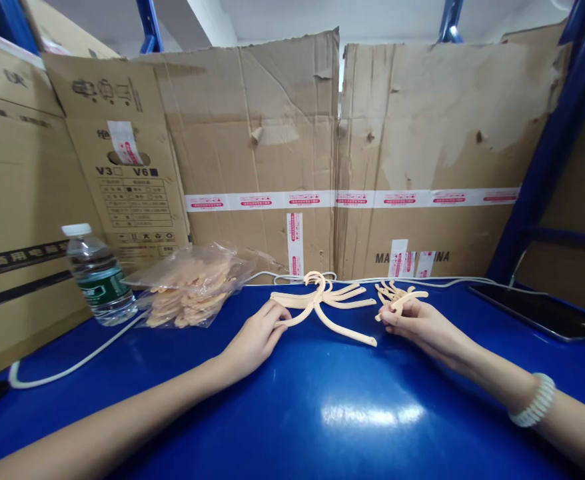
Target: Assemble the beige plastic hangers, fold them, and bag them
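Cardboard sheets (252, 147) stand along the far edge of the blue desk (292, 407). Toward its far left corner lies a clear bag (202, 277) of peach pieces, a water bottle (100, 283) just beside it. Near the middle of the far edge is a peach hanger (345, 331), more peach arms (292, 299) fanned behind it; the left hand (256, 331) has its grip closed on the hanger's left arm. Farther right, beside a small peach cluster (387, 289), the right hand (422, 328) grips at least one small curved piece (413, 295) between thumb and fingers
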Demonstrator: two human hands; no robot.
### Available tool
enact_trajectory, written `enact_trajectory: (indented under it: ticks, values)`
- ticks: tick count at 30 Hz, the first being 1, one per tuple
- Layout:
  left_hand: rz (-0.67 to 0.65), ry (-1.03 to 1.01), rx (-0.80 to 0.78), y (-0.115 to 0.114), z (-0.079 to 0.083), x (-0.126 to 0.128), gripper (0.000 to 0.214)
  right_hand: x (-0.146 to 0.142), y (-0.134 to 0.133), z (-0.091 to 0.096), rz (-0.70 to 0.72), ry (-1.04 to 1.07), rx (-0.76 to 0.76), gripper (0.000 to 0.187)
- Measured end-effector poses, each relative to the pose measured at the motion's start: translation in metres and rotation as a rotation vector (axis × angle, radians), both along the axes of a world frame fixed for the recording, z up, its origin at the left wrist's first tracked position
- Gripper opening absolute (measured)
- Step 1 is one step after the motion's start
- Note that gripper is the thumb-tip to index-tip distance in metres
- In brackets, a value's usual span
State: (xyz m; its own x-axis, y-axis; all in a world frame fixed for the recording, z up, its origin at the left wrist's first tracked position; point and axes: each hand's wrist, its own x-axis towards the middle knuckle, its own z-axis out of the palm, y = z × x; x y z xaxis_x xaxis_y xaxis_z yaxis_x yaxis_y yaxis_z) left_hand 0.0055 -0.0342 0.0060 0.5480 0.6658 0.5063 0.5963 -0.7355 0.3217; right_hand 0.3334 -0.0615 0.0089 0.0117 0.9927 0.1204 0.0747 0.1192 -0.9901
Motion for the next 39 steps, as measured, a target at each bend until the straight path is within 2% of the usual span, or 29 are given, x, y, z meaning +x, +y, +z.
enact_trajectory:
  ticks: [4,7,10,13,17,24,31,39]
  values:
    - [-0.019,-0.061,-0.041,-0.011,-0.001,-0.003,0.01,-0.002,-0.002,0.0,0.122,0.091,-0.09,0.034]
    - [-0.028,-0.137,-0.065,-0.014,-0.002,-0.002,0.007,-0.006,-0.007,0.004,0.195,0.222,-0.225,0.026]
    - [-0.048,-0.16,-0.071,-0.015,-0.003,-0.002,0.008,-0.009,-0.011,0.008,0.224,0.303,-0.358,0.016]
    - [-0.066,-0.166,-0.055,-0.016,-0.005,-0.002,0.011,-0.008,-0.011,0.012,0.209,0.346,-0.409,0.005]
    - [-0.067,-0.18,-0.052,-0.015,-0.005,-0.002,0.014,-0.005,-0.01,0.014,0.179,0.381,-0.441,0.006]
    - [-0.068,-0.182,-0.028,-0.015,-0.007,-0.003,0.013,-0.004,-0.011,0.016,0.208,0.392,-0.475,0.006]
    - [-0.067,-0.171,-0.013,-0.014,-0.009,-0.004,0.013,-0.005,-0.012,0.016,0.211,0.41,-0.463,0.009]
    - [-0.085,-0.143,0.013,-0.018,-0.004,0.0,0.011,-0.007,-0.012,0.012,0.188,0.367,-0.388,0.013]
